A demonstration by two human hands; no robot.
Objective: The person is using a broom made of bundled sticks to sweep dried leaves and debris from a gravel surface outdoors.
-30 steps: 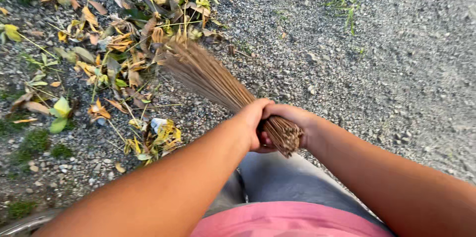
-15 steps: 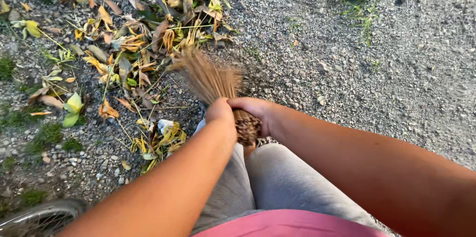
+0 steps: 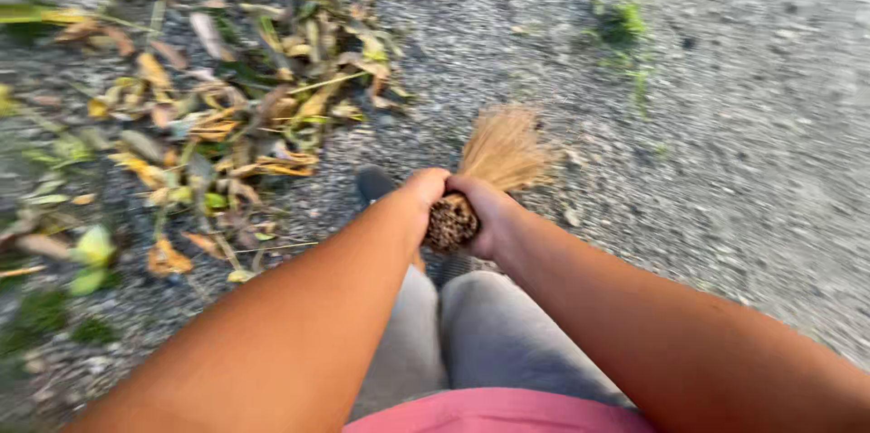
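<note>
Both hands clench the bound butt of a stick broom (image 3: 453,220), left hand (image 3: 422,193) and right hand (image 3: 489,211) pressed together for a firm two-handed grip. Its bristle fan (image 3: 503,148) splays onto gravel (image 3: 725,125) just beyond them; the fallen leaves (image 3: 227,116) lie off left.

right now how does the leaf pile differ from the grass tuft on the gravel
The leaf pile is mostly yellow and brown, wide and scattered, left of the stick broom; the grass tuft is green, small and compact, to the broom's upper right. Leaves lie loose; the tuft looks rooted. Both sit on gravel, both blurred.
</note>
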